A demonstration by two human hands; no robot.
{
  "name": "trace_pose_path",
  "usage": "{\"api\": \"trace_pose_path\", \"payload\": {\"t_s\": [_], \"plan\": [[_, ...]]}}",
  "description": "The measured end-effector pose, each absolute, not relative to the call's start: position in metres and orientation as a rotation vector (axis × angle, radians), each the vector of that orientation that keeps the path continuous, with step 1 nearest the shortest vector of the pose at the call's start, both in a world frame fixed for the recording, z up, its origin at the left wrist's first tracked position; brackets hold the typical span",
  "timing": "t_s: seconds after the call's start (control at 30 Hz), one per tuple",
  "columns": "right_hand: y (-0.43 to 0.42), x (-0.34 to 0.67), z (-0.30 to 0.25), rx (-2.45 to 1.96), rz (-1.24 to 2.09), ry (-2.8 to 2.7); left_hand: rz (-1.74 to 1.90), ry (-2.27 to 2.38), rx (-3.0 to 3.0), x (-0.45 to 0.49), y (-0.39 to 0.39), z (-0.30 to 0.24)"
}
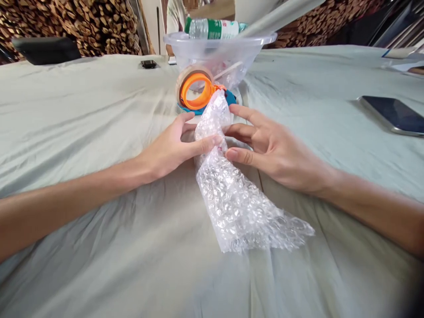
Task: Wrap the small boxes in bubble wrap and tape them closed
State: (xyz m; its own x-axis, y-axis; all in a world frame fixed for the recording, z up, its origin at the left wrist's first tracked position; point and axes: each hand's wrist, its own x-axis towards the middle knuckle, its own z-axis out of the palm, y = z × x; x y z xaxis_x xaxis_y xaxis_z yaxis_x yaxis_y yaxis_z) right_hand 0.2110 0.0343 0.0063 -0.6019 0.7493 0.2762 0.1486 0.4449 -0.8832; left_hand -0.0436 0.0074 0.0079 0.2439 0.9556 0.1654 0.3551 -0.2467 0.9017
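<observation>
A bunched sheet of clear bubble wrap (238,198) lies on the pale green cloth (82,132), its narrow end pointing away from me. My left hand (168,148) holds that narrow part, thumb pressed across it and fingers behind. My right hand (268,148) grips the same part from the other side, with the index finger stretched toward the top. Something is wrapped inside, too hidden to name. Just beyond the wrap sits a roll of tape in an orange dispenser (195,90).
A clear plastic bowl (218,51) stands behind the tape with a green-labelled bottle (215,28) across its rim. A phone (392,115) lies at the right, a small dark device (149,64) at the back. A person stands behind the table.
</observation>
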Motion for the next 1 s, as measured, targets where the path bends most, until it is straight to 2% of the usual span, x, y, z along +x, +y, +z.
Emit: {"api": "trace_pose_path", "payload": {"t_s": [0.3, 0.53, 0.77, 1.0], "plan": [[0.031, 0.207, 0.0, -0.602, 0.901, -2.075, 1.073, 1.107, 1.704, -0.038, 0.002, 0.013], [0.028, 0.202, 0.001, -0.537, 0.846, -2.018, 1.266, 1.191, 2.016, -0.038, -0.005, 0.016], [0.025, 0.202, 0.001, -0.49, 0.59, -2.105, 1.491, 1.321, 2.378, -0.036, -0.016, 0.013], [0.017, 0.203, 0.004, -0.507, 0.416, -2.191, 1.411, 1.381, 2.57, -0.031, -0.027, 0.012]]}}
